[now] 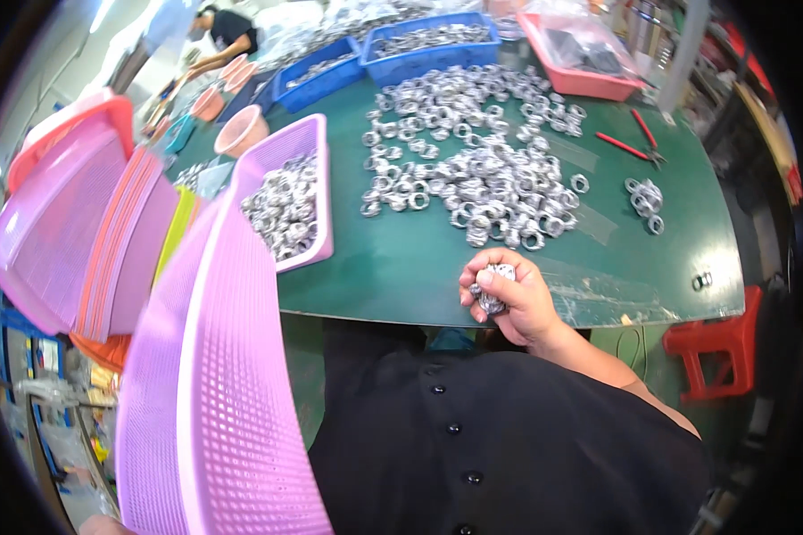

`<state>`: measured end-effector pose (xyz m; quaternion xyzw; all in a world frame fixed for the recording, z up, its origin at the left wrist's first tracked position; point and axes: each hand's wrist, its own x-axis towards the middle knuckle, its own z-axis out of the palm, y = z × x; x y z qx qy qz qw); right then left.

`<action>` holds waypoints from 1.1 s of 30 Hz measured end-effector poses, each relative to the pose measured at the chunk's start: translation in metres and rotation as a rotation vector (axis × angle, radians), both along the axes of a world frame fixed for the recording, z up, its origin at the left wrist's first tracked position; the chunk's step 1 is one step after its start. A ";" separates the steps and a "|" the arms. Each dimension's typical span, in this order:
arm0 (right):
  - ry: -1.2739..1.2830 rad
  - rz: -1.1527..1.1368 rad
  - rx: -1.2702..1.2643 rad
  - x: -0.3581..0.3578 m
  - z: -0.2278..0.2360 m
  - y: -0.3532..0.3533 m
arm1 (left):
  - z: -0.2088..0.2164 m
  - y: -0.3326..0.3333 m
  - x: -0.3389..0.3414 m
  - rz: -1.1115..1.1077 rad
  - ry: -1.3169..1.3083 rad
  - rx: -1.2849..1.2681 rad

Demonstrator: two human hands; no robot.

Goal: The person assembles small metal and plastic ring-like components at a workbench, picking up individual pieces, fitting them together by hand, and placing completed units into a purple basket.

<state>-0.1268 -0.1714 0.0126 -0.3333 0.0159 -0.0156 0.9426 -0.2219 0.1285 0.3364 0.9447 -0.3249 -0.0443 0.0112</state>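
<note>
My right hand is closed around a small bunch of silver metal rings above the table's near edge. At the lower left, my left hand grips a purple perforated plastic basket, which stands tilted on its side; only a bit of that hand shows. Beyond my right hand, a large heap of similar rings spreads over the green table. A second purple basket, partly filled with rings, rests on the table behind the held one.
Blue bins of metal parts line the far side. A pink tray, red-handled pliers and a small ring cluster lie right. Stacked baskets stand left. A red stool is right; another person works far left.
</note>
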 end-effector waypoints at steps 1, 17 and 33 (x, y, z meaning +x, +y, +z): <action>-0.016 -0.033 0.002 -0.003 0.004 -0.008 | -0.002 0.006 0.007 -0.029 0.006 0.001; -0.492 -0.694 -1.513 -0.045 0.147 -0.095 | -0.198 -0.158 0.145 -1.110 -0.390 -0.188; -0.260 -0.462 -2.498 -0.076 0.117 -0.050 | -0.194 -0.216 0.155 -1.080 -0.533 -0.344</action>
